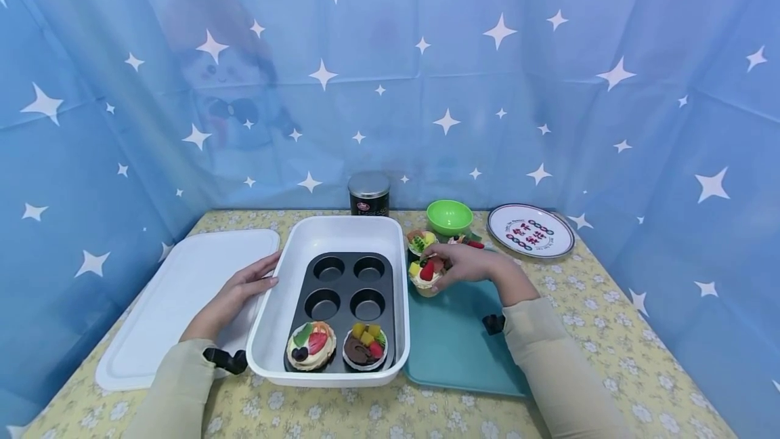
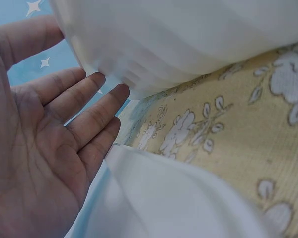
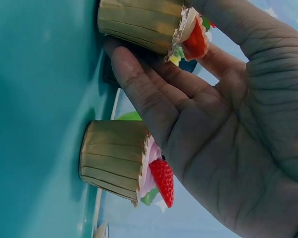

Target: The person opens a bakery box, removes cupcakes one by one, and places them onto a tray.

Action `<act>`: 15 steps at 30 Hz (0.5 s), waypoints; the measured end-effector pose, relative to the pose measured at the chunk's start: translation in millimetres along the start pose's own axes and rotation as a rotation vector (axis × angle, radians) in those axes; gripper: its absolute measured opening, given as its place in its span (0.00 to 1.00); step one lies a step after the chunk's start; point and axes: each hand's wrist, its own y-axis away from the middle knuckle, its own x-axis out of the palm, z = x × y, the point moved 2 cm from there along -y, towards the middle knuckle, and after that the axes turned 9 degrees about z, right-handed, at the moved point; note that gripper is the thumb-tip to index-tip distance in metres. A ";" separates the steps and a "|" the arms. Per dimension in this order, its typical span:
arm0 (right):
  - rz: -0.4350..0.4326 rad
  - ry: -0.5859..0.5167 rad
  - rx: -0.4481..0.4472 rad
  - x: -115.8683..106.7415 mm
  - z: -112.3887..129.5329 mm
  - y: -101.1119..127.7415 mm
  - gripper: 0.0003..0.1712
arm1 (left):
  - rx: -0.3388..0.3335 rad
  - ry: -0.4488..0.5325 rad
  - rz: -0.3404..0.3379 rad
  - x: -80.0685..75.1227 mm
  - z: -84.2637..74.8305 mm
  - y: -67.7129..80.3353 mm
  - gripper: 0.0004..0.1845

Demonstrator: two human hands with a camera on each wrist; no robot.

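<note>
1. Cream-topped cupcake with red and yellow fruit in a tan paper cup (image 1: 425,281): I see it at the left side of the flat teal tray (image 1: 469,347), just beside the deep white rectangular tub (image 1: 329,379). I can't tell whether its base touches the tray.
2. My right hand (image 1: 469,266) holds that cupcake, thumb to one side and fingers to the other, parted about as wide as the cup.
3. My left hand (image 1: 239,290) grips nothing; its fingers reach out nearly straight, tips against the tub's outer wall.
4. Done, as I judge it: the near row of the dark metal six-well muffin pan (image 1: 346,287), filled by a white-creamed fruit cupcake (image 1: 311,345) and a chocolate-creamed fruit cupcake (image 1: 365,347).
5. Left: four bare wells. Beyond my right hand wait a green-and-yellow-topped cupcake (image 1: 422,241) and a pink-creamed strawberry cupcake (image 3: 114,158).
</note>
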 end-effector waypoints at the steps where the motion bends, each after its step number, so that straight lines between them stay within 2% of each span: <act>1: -0.001 -0.004 0.003 0.1 0.1 -0.3 0.36 | 0.001 -0.007 -0.001 -0.1 -0.1 -0.5 0.36; 15: -0.002 -0.022 -0.012 1.7 1.6 -1.7 0.38 | -0.005 -0.003 -0.021 2.0 -1.4 -0.3 0.38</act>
